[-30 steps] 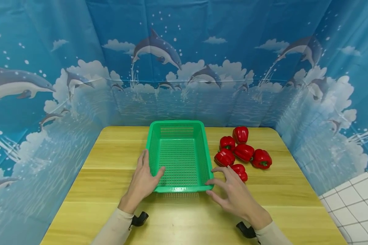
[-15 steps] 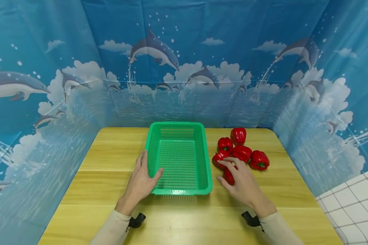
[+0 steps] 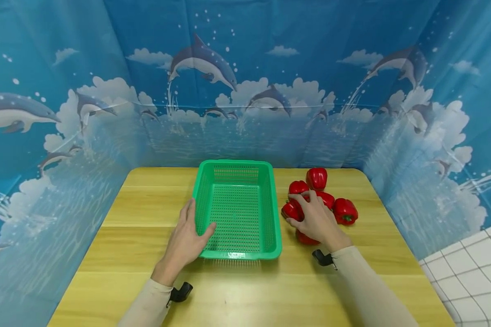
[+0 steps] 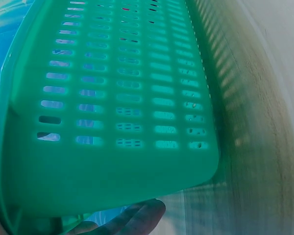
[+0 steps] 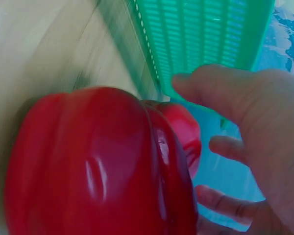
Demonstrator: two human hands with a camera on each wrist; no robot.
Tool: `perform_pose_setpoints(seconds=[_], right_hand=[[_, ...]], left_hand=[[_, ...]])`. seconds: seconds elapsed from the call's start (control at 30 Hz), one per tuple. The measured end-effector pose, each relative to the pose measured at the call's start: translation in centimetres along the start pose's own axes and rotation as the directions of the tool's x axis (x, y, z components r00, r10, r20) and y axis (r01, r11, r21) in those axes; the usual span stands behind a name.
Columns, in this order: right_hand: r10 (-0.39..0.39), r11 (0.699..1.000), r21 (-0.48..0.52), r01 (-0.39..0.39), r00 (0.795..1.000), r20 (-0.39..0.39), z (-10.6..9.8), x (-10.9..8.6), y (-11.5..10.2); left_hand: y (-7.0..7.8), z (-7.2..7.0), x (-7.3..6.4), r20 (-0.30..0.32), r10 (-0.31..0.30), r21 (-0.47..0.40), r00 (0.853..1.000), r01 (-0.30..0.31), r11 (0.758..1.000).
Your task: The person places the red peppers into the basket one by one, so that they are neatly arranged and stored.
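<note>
A green plastic basket (image 3: 238, 255) with slotted sides stands in the middle of the table. My left hand (image 3: 185, 243) holds its left rim near the front corner, thumb over the inner side and fingers along the outer wall (image 4: 108, 181). To the right lies a group of red bell peppers. Over them reaches my right hand (image 3: 316, 219), thumb and fingers spread, fingertips close to the leftmost pepper (image 3: 290, 210). The nearest pepper (image 3: 306, 238) is partly covered by that hand. The right wrist view has a large pepper (image 5: 98, 161) in front of a second pepper (image 5: 186, 132).
More red peppers lie behind and beside the right hand: a back pepper (image 3: 317, 178), a smaller pepper (image 3: 298, 186) and a right-hand pepper (image 3: 345, 212). A blue dolphin curtain (image 3: 245, 136) surrounds the far sides of the wooden table (image 3: 147, 200).
My right hand has left the basket's front right corner and moved right and away from me, over the peppers. My left hand has stayed at the basket's left rim.
</note>
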State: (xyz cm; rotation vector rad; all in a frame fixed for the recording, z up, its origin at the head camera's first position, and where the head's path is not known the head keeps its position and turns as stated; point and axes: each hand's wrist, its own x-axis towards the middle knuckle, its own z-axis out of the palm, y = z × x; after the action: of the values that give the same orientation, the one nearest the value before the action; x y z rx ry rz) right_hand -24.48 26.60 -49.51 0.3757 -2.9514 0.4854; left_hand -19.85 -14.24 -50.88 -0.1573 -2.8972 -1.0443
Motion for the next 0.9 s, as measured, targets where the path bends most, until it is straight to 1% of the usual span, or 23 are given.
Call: perform_pose_setpoints(seconds=[0.13,0.3,0.43,0.53,0.7,0.9], right_hand=[[0.036,0.999,0.012,-0.037,0.998,0.051,0.3,1.0,-0.1],[0.064,0.997,0.035,-0.066,0.996,0.07,0.7,1.4,0.1],[0.071,0.995,0.062,-0.075,0.995,0.07,1.0,1.3,0.2],[0.073,0.995,0.068,-0.077,0.995,0.065,1.0,1.3,0.2],[0.045,0.995,0.085,-0.049,0.998,0.053,1.2,1.5,0.0],[0.038,0.995,0.095,-0.041,0.999,0.031,1.2,1.4,0.0]], left_hand=[[0.0,-0.3,0.1,-0.005,-0.001,0.007,1.0,0.001,1.0],[0.2,-0.1,0.2,0.005,-0.005,0.003,1.0,0.005,1.0],[0.4,0.2,0.1,0.012,-0.016,0.005,1.0,0.016,1.0],[0.4,0.4,0.1,0.009,-0.01,0.009,1.0,0.01,1.0],[0.3,0.2,0.0,0.001,-0.014,0.004,1.0,0.014,1.0],[0.4,0.2,0.0,0.0,-0.014,0.003,1.0,0.014,1.0]])
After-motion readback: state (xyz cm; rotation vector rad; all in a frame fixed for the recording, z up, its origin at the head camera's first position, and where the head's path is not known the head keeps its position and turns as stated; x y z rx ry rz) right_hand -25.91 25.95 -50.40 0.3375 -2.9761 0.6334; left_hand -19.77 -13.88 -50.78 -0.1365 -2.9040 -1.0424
